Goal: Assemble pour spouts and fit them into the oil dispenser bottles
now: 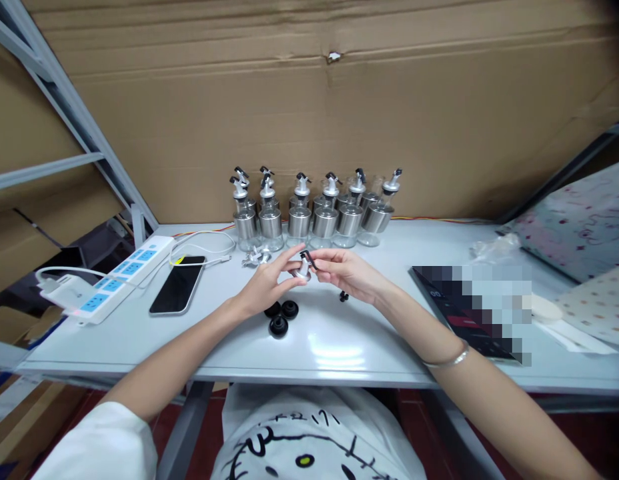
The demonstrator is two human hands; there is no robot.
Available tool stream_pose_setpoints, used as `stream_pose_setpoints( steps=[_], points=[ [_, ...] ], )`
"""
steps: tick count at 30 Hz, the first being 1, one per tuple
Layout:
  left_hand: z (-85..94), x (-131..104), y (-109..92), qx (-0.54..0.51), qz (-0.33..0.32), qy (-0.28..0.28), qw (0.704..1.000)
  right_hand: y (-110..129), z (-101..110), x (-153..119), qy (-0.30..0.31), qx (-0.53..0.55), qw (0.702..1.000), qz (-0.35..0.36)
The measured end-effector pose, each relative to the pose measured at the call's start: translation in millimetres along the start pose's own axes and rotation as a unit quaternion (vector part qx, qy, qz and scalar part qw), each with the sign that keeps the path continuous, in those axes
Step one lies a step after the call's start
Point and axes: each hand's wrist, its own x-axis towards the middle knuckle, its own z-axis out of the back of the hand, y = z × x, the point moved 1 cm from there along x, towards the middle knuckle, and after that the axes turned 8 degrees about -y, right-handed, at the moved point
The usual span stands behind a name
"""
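My left hand (269, 280) grips a silver pourer spout (302, 270) by its wide base, above the middle of the table. At its top, my right hand (342, 270) pinches a small black flip cap (309, 259); whether the cap is seated on the spout I cannot tell. Below my left hand lie several black ribbed stoppers (278, 326), one partly covered by the hand. A few tiny black parts (344, 297) rest under my right hand. Behind my left hand is a small heap of silver spout pieces (256, 256).
Glass bottles with steel sleeves (324, 222) stand in rows at the back, several topped with pourers. On the left are a phone (178, 285), a power strip (124, 280) and a white cable (202, 235). A partly blurred tablet (459, 313) and a plastic bag (494, 247) lie right.
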Motion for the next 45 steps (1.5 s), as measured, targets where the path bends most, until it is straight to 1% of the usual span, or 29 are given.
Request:
stream_pose_setpoints(
  steps=[9,14,21,27,29,32,36,39,41,45],
  points=[
    [0.2,-0.7,1.1,-0.011,0.003,0.005,1.000,2.5,2.7,-1.2,0.027,-0.009,1.000,-0.003],
    [-0.3,-1.3,2.5,-0.006,0.014,0.010,1.000,0.3,3.8,0.7,0.013,-0.058,0.998,0.037],
    [-1.1,-0.5,3.5,-0.008,0.006,-0.010,1.000,-0.8,4.2,2.1,0.013,-0.093,0.992,0.087],
    [0.5,0.5,1.3,-0.019,-0.007,-0.006,1.000,4.0,5.0,-1.2,0.066,-0.063,0.993,0.071],
    [0.9,0.5,1.7,-0.019,0.001,0.002,1.000,4.8,5.0,-1.8,0.069,-0.066,0.993,0.068],
    [0.7,0.6,3.6,-0.023,0.014,0.008,1.000,3.8,5.3,-1.3,0.058,-0.076,0.993,0.073],
    [-1.4,0.2,6.0,-0.055,0.023,0.008,0.998,0.3,7.1,1.9,0.043,-0.109,0.988,0.100],
    [-3.5,-0.5,5.7,-0.092,0.045,0.011,0.995,-1.6,7.7,3.8,0.038,-0.139,0.982,0.125],
    [-3.9,-0.5,3.9,-0.105,0.055,0.015,0.993,-2.3,6.6,4.2,0.043,-0.145,0.979,0.133],
    [-1.2,1.1,-1.1,-0.101,0.056,0.007,0.993,-2.6,2.3,3.9,0.060,-0.126,0.982,0.127]
  ],
)
